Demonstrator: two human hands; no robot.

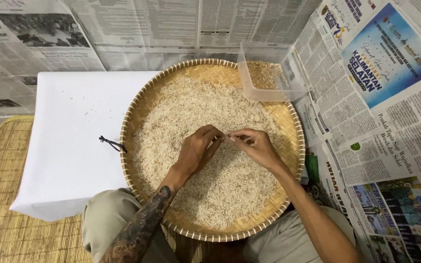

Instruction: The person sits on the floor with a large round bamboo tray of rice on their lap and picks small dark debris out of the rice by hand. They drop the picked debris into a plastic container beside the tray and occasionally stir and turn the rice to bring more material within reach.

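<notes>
On the floor, laid over all: newspaper sheets (376, 122), covering the ground and the far edge.
Woven reed mat (6, 195), lower left, partly under the white sheet.
White sheet (69, 141), flat, left of the tray, scattered with a few dark specks.
Round woven bamboo tray (296, 146), centre, resting across the seated person's knees; its bed is covered with pale husked rice (220, 190).
Clear plastic container (264, 73), rectangular, tilted over the tray's far right rim, holding a little grain.
Left hand (198, 151), tattooed forearm, fingers curled and drawn together, fingertips meeting the right hand over the rice.
Right hand (257, 146), thumb and forefinger pressed together in a pinch; what they pinch is too small to tell.
Black cord (110, 142), short, knotted at the tray's left rim.
</notes>
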